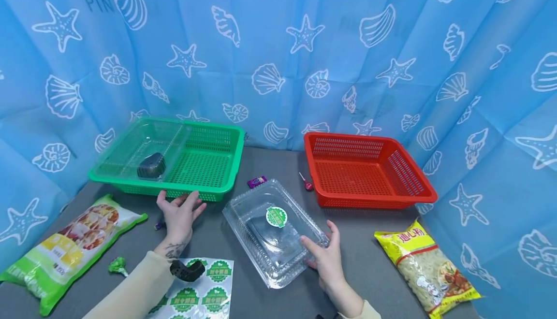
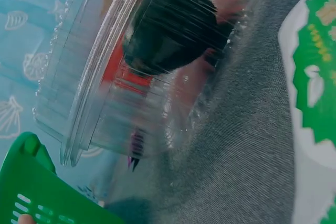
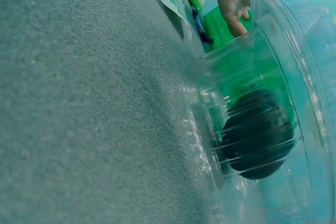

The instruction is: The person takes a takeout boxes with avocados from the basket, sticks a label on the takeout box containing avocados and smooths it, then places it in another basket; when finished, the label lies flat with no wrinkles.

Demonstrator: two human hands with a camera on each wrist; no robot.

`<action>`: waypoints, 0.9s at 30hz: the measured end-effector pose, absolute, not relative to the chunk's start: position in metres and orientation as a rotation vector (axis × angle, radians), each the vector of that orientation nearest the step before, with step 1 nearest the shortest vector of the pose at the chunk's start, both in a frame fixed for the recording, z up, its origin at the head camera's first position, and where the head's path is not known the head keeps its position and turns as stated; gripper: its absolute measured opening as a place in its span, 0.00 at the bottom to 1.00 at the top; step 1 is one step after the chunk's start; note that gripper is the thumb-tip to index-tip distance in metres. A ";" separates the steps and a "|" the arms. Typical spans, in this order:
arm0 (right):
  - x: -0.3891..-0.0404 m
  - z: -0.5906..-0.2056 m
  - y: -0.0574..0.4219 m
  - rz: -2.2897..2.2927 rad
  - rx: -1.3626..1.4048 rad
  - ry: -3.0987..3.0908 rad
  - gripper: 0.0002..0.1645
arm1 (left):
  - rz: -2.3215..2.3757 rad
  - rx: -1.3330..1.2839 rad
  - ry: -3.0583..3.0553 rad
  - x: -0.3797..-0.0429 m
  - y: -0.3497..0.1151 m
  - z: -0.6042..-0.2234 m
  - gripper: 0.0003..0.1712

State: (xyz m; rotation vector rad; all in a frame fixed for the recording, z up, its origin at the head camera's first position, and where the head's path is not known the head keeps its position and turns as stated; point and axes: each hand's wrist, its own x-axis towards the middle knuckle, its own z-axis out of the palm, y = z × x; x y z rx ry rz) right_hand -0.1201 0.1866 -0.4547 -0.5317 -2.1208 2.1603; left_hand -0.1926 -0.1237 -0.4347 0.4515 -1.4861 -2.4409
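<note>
My right hand (image 1: 328,258) grips the near right corner of a clear plastic clamshell box (image 1: 256,251), thumb over the lid. The box is closed, with a round green-and-white sticker (image 1: 276,216) on its lid. Through its ribbed wall, both wrist views show a dark, rounded, avocado-like thing (image 2: 170,27) inside. At the front wall of the green basket (image 1: 213,157) is my left hand (image 1: 179,220), fingers spread and loosely bent, nothing held. Another clear box (image 1: 126,162) sits in that basket's left part, with a dark lump (image 1: 151,166) in it.
A red basket (image 1: 357,200) stands at back right. Between the baskets lie a purple-wrapped candy (image 1: 256,181) and a red lollipop (image 1: 308,185). A sticker sheet (image 1: 200,287), a green lollipop (image 1: 116,265), a green-and-white food bag (image 1: 74,246) and a yellow noodle bag (image 1: 428,268) lie nearer.
</note>
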 end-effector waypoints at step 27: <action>-0.126 -0.457 0.190 2.031 -0.499 -2.147 0.42 | -2.234 0.304 -1.200 -0.250 -0.140 -0.515 0.66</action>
